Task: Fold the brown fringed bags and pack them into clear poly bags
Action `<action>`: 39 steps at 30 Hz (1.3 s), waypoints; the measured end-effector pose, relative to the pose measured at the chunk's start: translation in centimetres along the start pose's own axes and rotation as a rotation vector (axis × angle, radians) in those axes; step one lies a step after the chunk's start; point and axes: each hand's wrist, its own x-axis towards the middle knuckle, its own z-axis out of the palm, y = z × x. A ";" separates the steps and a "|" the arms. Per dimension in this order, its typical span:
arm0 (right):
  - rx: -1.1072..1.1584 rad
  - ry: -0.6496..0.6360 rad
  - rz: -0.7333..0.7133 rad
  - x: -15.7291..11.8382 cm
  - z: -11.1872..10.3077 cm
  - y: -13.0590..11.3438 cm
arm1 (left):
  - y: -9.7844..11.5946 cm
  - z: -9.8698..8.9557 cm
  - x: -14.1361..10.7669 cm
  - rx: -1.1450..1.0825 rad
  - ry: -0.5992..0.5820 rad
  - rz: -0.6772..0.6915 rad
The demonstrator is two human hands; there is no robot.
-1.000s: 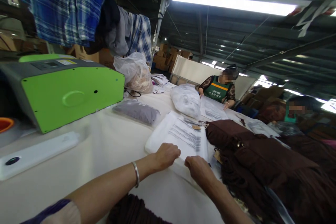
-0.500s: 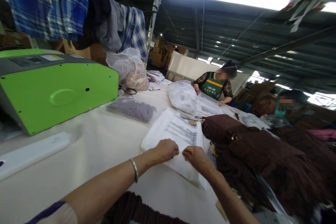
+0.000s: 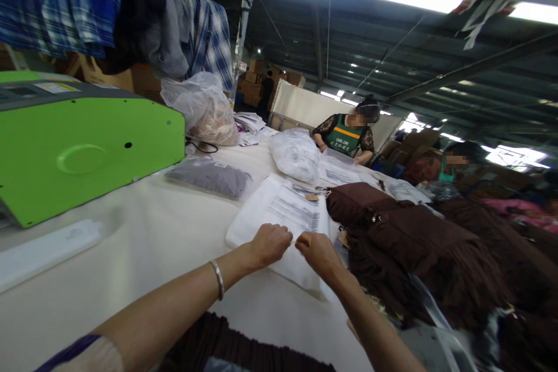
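Note:
A stack of white, clear plastic bags (image 3: 300, 206) with dark printed text lies in front of me. My left hand (image 3: 271, 244), with a silver bangle on its wrist, pinches the near edge of the top plastic bag. Close beside it, fingertips almost touching, my right hand (image 3: 317, 251) is closed on the same edge. The thin film between the fingers is hard to make out. Below my forearms, at the table's near side, lies a dark brown gathered garment (image 3: 244, 343).
Brown garments (image 3: 418, 238) are heaped to the right. A packed grey garment (image 3: 211, 177) and a filled clear bag (image 3: 295, 155) lie beyond the stack. On the left stand a green machine (image 3: 96, 157) and a white long object (image 3: 47, 253). A co-worker (image 3: 346, 136) handles bags across the table.
The view has shifted slightly, so things sit a little further left and up. Both hands stay closed at the bag's edge, nearly in the same place.

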 end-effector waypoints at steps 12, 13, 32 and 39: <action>-0.276 0.137 0.023 -2.7 1.0 -0.8 | -0.2 0.1 -1.6 0.049 0.089 -0.042; -0.287 0.154 0.017 -2.8 1.0 -1.0 | 0.0 0.1 -1.6 0.041 0.092 -0.054; 1.037 0.336 0.670 -12.7 5.3 4.5 | -7.2 -2.1 -12.8 -0.618 0.155 -0.730; 1.954 0.349 0.641 -10.8 0.5 3.8 | -5.1 -5.8 -11.5 -1.156 0.434 -0.606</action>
